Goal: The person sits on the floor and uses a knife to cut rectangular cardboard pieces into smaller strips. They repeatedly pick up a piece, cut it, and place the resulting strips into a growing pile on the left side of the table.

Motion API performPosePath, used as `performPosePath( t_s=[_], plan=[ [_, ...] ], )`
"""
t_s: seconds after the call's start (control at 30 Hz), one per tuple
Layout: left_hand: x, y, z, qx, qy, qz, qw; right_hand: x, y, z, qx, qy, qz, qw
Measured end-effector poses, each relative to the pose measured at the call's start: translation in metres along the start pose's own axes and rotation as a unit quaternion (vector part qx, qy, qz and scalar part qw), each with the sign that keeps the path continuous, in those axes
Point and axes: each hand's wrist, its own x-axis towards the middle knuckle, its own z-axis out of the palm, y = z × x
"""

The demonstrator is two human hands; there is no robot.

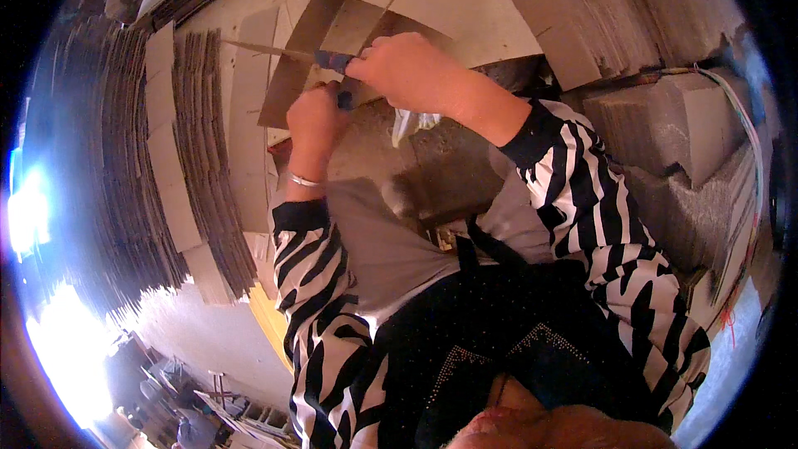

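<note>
Slotted cardboard strips cross each other in a partly interlocked divider [312, 23] on the work surface in front of me. My left hand [316, 115] is closed at the near edge of this divider, its fingertips pinching the cardboard. Just beyond and to the right, my right hand [403, 71] is closed over a cardboard strip [264, 48] seen nearly edge-on, running out to the left. Dark blue wraps cover a finger or so on each hand. The fingertips are partly hidden, so the exact grip points do not show.
Tall rows of stacked cardboard strips [199, 141] stand along the left. More stacked cardboard [573, 8] lies at the far right, with bundled sheets [657, 133] below it. A cable [740, 100] hangs by the right edge. Strong light glares at the left rim.
</note>
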Motion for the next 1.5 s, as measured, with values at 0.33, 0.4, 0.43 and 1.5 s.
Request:
performPosePath(
  t_s=[0.33, 0.4, 0.43, 1.5],
  plan=[
    [0.002, 0.020, -0.003, 0.009, 0.001, -0.013, 1.000, -0.017, 0.014, 0.031, 0.009, 0.006, 0.043, 0.999],
    [0.002, 0.017, -0.006, 0.000, -0.010, -0.020, 1.000, -0.017, 0.021, 0.038, 0.025, -0.046, 0.060, 0.997],
    [0.001, 0.015, -0.007, -0.003, -0.021, -0.020, 1.000, -0.020, 0.022, 0.041, 0.033, -0.038, 0.062, 0.997],
    [0.062, 0.012, -0.036, -0.003, 0.258, -0.037, 0.965, -0.031, 0.141, 0.004, -0.081, 0.155, 0.346, 0.922]
  ],
)
